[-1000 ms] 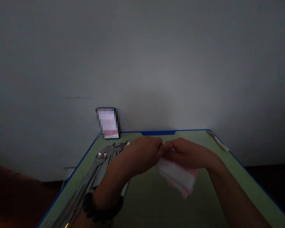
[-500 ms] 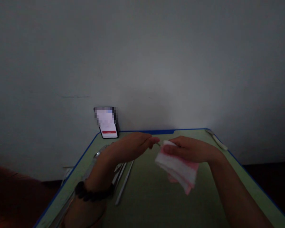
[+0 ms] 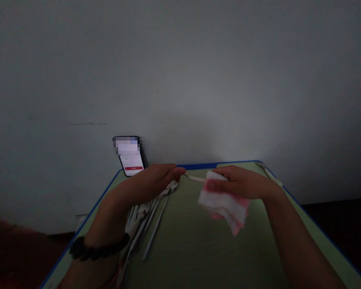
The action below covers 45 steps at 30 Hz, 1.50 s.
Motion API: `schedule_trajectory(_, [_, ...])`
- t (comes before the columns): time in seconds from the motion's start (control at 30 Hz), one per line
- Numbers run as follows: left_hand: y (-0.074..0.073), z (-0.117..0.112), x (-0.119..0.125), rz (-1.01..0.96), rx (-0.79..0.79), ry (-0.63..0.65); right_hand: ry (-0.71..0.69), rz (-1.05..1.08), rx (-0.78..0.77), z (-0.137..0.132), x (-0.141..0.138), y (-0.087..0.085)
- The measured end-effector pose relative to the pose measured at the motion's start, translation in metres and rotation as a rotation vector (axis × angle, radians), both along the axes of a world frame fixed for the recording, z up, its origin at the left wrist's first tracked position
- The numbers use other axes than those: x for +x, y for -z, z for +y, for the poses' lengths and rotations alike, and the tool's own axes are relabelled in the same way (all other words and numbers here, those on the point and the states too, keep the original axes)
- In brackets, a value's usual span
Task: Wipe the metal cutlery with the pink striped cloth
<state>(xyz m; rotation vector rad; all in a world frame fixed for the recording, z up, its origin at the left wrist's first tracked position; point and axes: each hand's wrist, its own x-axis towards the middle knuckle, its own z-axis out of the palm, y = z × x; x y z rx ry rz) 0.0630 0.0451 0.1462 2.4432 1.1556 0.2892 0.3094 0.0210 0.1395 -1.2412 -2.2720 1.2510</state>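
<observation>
My left hand (image 3: pixel 156 182) pinches one end of a thin pale utensil (image 3: pixel 195 178) held level above the green table (image 3: pixel 198 249). My right hand (image 3: pixel 243 184) is closed round a folded white and pink cloth (image 3: pixel 225 206), which wraps the utensil's other end. The cloth hangs down below my fingers. A dark beaded bracelet (image 3: pixel 96 249) sits on my left wrist. Under my left forearm lie several metal pieces of cutlery (image 3: pixel 147 224) in a loose row.
A phone (image 3: pixel 129 156) with a lit screen leans against the grey wall at the table's far left corner. A white-handled utensil (image 3: pixel 270 174) lies along the far right edge. The table has a blue rim (image 3: pixel 198 165). The room is dim.
My hands have drawn apart: the left slid leftward, baring the utensil's handle between them, and more cutlery shows under my forearm. The cloth stayed in my right hand.
</observation>
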Motion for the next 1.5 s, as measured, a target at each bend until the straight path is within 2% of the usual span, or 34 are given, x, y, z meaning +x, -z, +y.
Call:
schedule_trajectory(0.13, [-0.006, 0.001, -0.012, 0.029, 0.013, -0.074, 0.004, -0.005, 0.039, 0.004, 0.000, 0.004])
schedule_trajectory(0.27, [-0.004, 0.009, -0.024, 0.053, 0.102, -0.240, 0.100, -0.106, 0.250, 0.013, 0.002, 0.017])
schedule_trajectory(0.33, [0.000, 0.012, -0.023, 0.045, 0.147, -0.273, 0.105, -0.158, 0.299, 0.018, 0.004, 0.024])
schedule_trajectory(0.4, [0.003, 0.013, -0.017, 0.042, 0.164, -0.238, 0.079, -0.166, 0.319, 0.020, 0.005, 0.030])
schedule_trajectory(0.53, [0.009, 0.010, 0.006, 0.044, 0.201, -0.151, 0.234, -0.136, 0.491, 0.019, 0.004, 0.031])
schedule_trajectory(0.57, [0.011, 0.009, 0.012, 0.020, 0.205, -0.125, 0.235, -0.118, 0.500, 0.018, 0.002, 0.029])
schedule_trajectory(0.67, [0.014, 0.007, 0.027, -0.093, 0.196, -0.027, 0.053, -0.033, 0.405, 0.014, -0.009, 0.022])
schedule_trajectory(0.73, [0.016, 0.006, 0.033, -0.178, 0.201, 0.016, 0.024, -0.012, 0.446, 0.013, -0.016, 0.018])
schedule_trajectory(0.83, [0.021, 0.006, 0.039, -0.247, 0.213, 0.005, 0.060, -0.016, 0.542, 0.014, -0.018, 0.017])
schedule_trajectory(1.2, [0.036, 0.014, 0.048, -0.290, 0.231, -0.010, 0.093, -0.041, 0.523, 0.015, -0.003, 0.015])
schedule_trajectory(1.33, [0.044, 0.018, 0.048, -0.280, 0.285, -0.085, 0.205, -0.173, 0.543, 0.018, 0.023, 0.022])
schedule_trajectory(1.4, [0.047, 0.019, 0.049, -0.250, 0.308, -0.115, 0.313, -0.305, 0.560, 0.021, 0.048, 0.037])
schedule_trajectory(1.5, [0.052, 0.020, 0.055, -0.144, 0.288, -0.092, 0.523, -0.456, 0.584, 0.022, 0.092, 0.072])
